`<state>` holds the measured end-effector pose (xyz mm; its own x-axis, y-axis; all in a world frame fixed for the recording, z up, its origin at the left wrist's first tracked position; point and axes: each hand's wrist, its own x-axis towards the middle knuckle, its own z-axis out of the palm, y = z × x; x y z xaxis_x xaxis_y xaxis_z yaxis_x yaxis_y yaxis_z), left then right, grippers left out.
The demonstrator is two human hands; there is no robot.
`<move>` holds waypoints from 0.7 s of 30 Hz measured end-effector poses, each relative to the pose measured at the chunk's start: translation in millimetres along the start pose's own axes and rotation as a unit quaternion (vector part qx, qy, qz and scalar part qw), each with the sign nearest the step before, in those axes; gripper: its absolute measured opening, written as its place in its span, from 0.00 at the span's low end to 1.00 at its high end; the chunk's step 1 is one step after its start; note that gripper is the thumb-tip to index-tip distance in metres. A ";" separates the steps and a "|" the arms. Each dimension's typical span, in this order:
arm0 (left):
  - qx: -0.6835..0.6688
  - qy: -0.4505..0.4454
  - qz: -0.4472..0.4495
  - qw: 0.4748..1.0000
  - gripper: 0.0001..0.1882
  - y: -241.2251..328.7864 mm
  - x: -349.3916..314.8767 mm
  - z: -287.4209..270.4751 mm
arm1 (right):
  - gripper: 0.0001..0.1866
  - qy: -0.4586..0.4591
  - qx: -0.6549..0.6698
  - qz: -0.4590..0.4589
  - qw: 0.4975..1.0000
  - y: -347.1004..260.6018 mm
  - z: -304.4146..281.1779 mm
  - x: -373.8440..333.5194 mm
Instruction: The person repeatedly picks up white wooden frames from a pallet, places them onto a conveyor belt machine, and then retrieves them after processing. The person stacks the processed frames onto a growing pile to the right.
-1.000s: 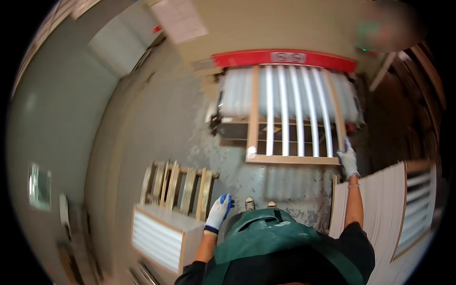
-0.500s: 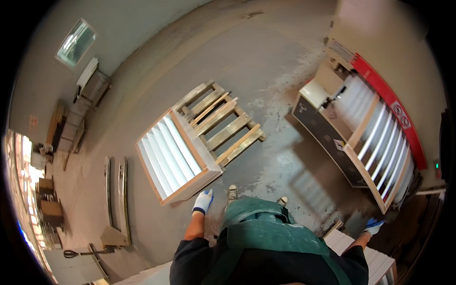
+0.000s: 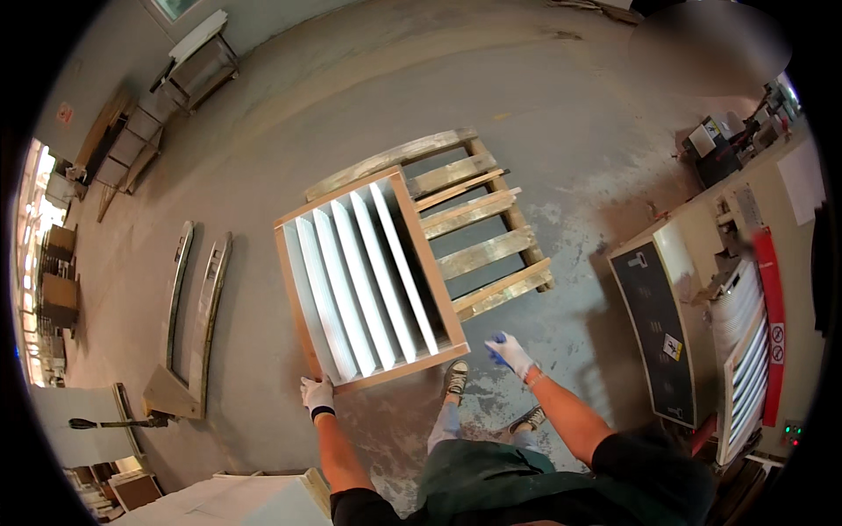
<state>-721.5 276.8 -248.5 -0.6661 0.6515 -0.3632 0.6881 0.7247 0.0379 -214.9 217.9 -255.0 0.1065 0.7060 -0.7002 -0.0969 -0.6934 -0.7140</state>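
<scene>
A brown-edged rectangular crate (image 3: 295, 292) with several white slats (image 3: 360, 279) standing inside it rests over the left part of a wooden pallet (image 3: 482, 262). My left hand (image 3: 317, 394), in a white glove with a dark wristband, grips the crate's near left corner. My right hand (image 3: 510, 352), in a white glove with blue on the fingers, hovers just right of the crate's near right corner. It touches nothing, and its fingers are apart.
Pallet-truck forks (image 3: 207, 329) lie to the left, near a dark handle (image 3: 83, 423). At the right stands a machine with a dark side panel (image 3: 653, 329), a red strip (image 3: 769, 324) and a slatted rack (image 3: 752, 381). A pale stack (image 3: 224, 502) sits at near left.
My left hand has come onto the crate's near corner. My right hand has moved from the far right to beside the crate. The view has shifted, with the crate now more central.
</scene>
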 end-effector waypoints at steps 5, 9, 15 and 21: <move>-0.177 -0.060 0.079 0.979 0.25 -25.8 30.6 14.0 | 0.44 0.048 -0.277 -0.056 0.958 -53.4 97.5 60.3; -0.197 -0.076 0.065 0.975 0.27 -20.0 -2.3 10.0 | 0.39 0.099 -0.350 -0.036 0.931 -28.6 98.5 80.1; -0.272 -0.166 0.110 0.942 0.26 -26.6 -57.4 23.2 | 0.33 0.050 -0.292 0.016 0.955 -46.2 29.4 73.7; -0.382 -0.294 -0.021 0.876 0.14 -25.4 -122.1 -15.5 | 0.34 0.085 -0.330 -0.060 0.938 -77.2 -23.9 -36.9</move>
<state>-662.1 182.4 -190.7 -0.2691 0.5552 -0.7869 0.1245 0.8303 0.5433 -187.7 242.0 -174.0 0.2390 0.7902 -0.5643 0.5534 -0.5884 -0.5896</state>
